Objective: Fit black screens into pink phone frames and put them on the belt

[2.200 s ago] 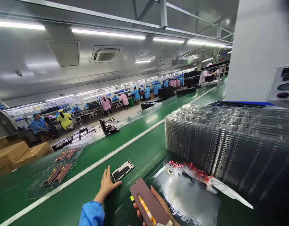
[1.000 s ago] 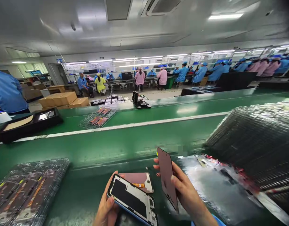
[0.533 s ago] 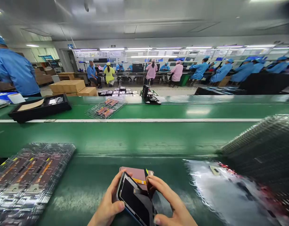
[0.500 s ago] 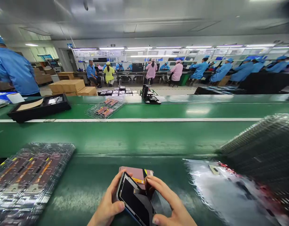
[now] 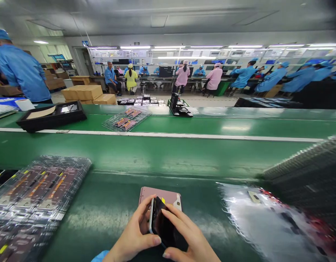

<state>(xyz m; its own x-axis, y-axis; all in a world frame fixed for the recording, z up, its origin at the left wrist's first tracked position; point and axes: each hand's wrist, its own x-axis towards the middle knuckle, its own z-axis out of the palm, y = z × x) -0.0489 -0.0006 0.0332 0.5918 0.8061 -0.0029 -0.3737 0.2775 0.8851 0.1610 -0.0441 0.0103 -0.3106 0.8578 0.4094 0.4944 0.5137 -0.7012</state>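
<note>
My left hand (image 5: 133, 233) is closed around the silver-edged frame of a phone (image 5: 151, 220), thumb at the near side and fingers along the far side. A dark glossy screen panel (image 5: 165, 226) lies against the frame, tilted up towards me. My right hand (image 5: 188, 233) grips the panel, fingers on its upper face and thumb near its lower end. Whether the panel is fully seated cannot be seen. Just behind the hands, a pink flat panel (image 5: 162, 195) with a yellow tab rests on the green bench, partly covered by my fingers.
On the left, clear plastic trays (image 5: 76, 162) hold several pinkish parts. To the right are a translucent plastic sheet (image 5: 239, 214) and a tall stack of clear trays (image 5: 301, 178). Across the bench stand a black box (image 5: 36, 125), another parts tray (image 5: 109, 125) and a black fixture (image 5: 174, 105).
The screen panel, angled away from the phone frame before, now lies closer over it. Both hands have turned the phone more upright. The whole view has shifted slightly.
</note>
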